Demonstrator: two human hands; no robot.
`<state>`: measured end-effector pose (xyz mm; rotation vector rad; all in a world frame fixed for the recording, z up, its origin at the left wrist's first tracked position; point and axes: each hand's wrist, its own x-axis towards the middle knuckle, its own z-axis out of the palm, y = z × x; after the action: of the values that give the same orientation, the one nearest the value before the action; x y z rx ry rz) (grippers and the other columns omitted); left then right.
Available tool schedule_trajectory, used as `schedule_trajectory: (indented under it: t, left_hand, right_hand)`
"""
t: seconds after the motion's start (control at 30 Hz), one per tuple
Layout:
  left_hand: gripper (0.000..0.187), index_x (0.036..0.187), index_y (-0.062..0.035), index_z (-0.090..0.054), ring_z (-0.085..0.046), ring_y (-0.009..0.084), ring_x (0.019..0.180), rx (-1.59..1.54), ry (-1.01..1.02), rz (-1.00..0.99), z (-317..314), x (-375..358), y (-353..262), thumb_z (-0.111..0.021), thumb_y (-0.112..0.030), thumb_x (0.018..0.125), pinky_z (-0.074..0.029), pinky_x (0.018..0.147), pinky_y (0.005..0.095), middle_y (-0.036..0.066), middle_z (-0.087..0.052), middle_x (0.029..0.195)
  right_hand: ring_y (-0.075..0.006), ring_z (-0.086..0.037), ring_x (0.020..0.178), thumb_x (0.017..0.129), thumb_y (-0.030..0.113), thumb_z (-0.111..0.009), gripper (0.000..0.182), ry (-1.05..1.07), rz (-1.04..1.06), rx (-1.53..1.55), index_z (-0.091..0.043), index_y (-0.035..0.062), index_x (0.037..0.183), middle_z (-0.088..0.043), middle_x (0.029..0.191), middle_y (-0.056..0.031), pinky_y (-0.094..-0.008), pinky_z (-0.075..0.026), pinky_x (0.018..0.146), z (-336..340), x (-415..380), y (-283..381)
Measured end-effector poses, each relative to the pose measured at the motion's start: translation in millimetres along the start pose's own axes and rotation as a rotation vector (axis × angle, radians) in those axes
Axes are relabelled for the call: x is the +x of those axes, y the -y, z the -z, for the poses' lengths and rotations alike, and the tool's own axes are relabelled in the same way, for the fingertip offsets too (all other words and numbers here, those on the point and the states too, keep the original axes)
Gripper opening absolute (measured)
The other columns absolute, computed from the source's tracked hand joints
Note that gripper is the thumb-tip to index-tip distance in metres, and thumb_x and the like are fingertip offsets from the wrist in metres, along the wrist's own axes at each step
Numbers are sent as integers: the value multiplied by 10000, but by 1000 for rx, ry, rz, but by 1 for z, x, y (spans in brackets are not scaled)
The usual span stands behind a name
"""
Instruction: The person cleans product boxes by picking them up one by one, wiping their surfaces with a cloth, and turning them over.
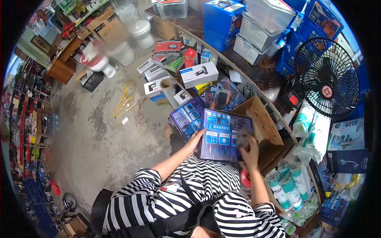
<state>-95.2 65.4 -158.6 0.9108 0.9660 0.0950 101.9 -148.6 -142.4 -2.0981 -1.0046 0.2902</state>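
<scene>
A blue printed box (216, 144) with white pictures and lettering on its face stands tilted in front of my body. My left hand (194, 141) grips its left edge, the thumb at the front. In my right hand (249, 154) is a crumpled grey cloth (243, 137), smeared by motion, against the right side of the box face. Just behind and to the left is a second blue printed box (188, 116), partly covered by the first. An open cardboard box (266, 126) lies to the right, close to my right hand.
Several product boxes, one a white box (199, 74), sit along the counter edge (234, 65). A black fan (326, 91) and green-and-white bottles (291, 192) are at the right. Yellow cord (124, 101) lies on the concrete floor (93, 139), with white buckets (141, 33) beyond.
</scene>
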Motion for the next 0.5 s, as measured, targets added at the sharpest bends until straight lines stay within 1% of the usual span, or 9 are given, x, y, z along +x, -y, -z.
schedule_trajectory:
  t: [0.03,0.07,0.1,0.17,0.2,0.27,0.3,0.37,0.5]
  left_hand:
    - [701,1276,-88,-479,-610,143,879,18,-5,9,-1,-1,-1,-543,-620,824,-497,672,281,50,-607,1086]
    - [707,1285,-65,-473,-604,159,929,35,-10,15,-2,-2,-3,-548,-603,832,-498,734,292,66,-598,1121]
    - [707,1285,-65,-473,-604,159,929,41,-6,14,-1,1,-1,-548,-603,832,-498,734,292,66,-598,1121]
    - [738,1314,-28,-445,-552,192,1071,35,1,-46,1,8,6,-548,-586,842,-439,895,305,109,-562,1212]
    - [773,1345,-9,-416,-488,212,1170,22,23,-1,-2,-2,-4,-540,-592,851,-354,995,301,115,-516,1291]
    - [792,1357,-8,-400,-491,214,1169,-23,40,-43,-2,-2,0,-510,-614,858,-361,991,312,108,-507,1306]
    - [812,1369,-7,-384,-494,215,1167,-71,56,-84,-2,-1,1,-481,-636,864,-368,986,324,100,-498,1321]
    - [874,1402,-36,-345,-494,208,1171,-133,-156,-126,-4,8,10,-362,-719,857,-388,964,354,92,-480,1345]
    - [940,1407,-81,-334,-512,212,1144,-241,-39,-30,1,-12,-6,-330,-798,800,-409,955,402,88,-503,1312]
  right_hand:
    - [-367,-580,1002,681,111,-682,502,-60,16,-48,-563,24,1160,-557,1185,-215,-431,-481,817,-3,12,-16]
    - [-372,-573,1000,719,163,-675,483,-96,21,-154,-558,36,1170,-549,1179,-216,-432,-481,809,-3,26,-5]
    - [-373,-569,1006,734,190,-664,478,-104,21,-208,-556,48,1178,-546,1182,-205,-429,-478,817,-10,40,-2]
    - [-368,-565,1016,746,233,-650,482,-113,-8,-252,-556,76,1192,-548,1182,-173,-424,-474,830,-32,66,2]
    - [-364,-565,1019,744,249,-647,489,-111,-38,-241,-558,92,1199,-552,1179,-154,-423,-473,835,-45,76,10]
    - [-348,-568,1039,724,242,-660,495,-72,-27,-81,-571,116,1195,-551,1198,-135,-415,-478,841,-58,88,51]
    - [-345,-567,1050,717,241,-663,494,-69,60,-47,-577,124,1189,-553,1196,-140,-412,-479,848,-68,87,65]
    - [-340,-564,1070,705,242,-667,486,-2,192,-12,-591,136,1174,-548,1208,-154,-408,-481,859,-84,80,87]
    - [-339,-487,1210,690,267,-664,494,270,330,14,-602,187,1173,-492,1320,-171,-408,-447,945,-75,30,123]
